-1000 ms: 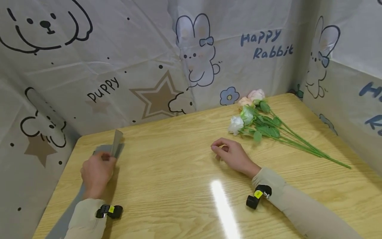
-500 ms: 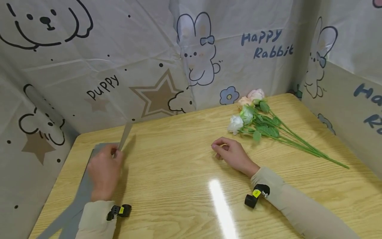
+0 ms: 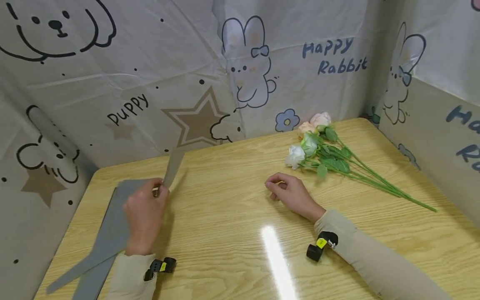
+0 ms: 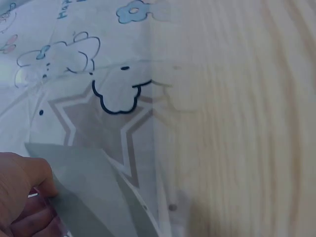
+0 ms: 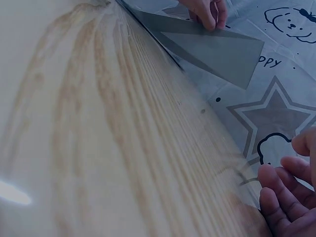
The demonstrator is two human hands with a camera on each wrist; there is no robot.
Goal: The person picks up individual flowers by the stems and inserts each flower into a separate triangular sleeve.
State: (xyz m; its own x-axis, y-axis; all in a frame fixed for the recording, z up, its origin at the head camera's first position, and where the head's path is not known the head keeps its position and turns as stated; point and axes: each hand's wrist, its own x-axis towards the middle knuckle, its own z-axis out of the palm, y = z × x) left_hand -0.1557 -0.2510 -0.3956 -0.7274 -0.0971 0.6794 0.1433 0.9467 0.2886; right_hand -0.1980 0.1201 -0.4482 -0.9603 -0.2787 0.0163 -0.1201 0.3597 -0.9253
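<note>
The left hand (image 3: 144, 212), at eight o'clock in the head view, pinches a smooth grey sheet (image 3: 173, 168) between thumb and fingers; the end of it beyond the fingers points towards one o'clock from the hand, held above the worktop (image 3: 221, 204). In the right wrist view, the held sheet spreads below the fingers with a squared end towards four o'clock, and a crease runs along it. Further flat grey sheets (image 3: 110, 225) lie overlapping on the worktop at eight to nine o'clock from the left hand, one narrow end pointing to seven.

The right hand (image 3: 292, 193), at four o'clock in the head view, rests on the worktop with its fingers loosely curled and holding nothing. Near it, at one to two o'clock, lie long-stemmed rose-like flowers (image 3: 333, 160), their white, greenish, peach and pink blooms gathered together and their green stems running towards four o'clock.

Each wrist carries a black camera (image 3: 163, 266) with a yellow label. A backdrop sheet (image 3: 180, 50) printed with rabbits, puppies and stars rises beyond the wood-grain worktop.
</note>
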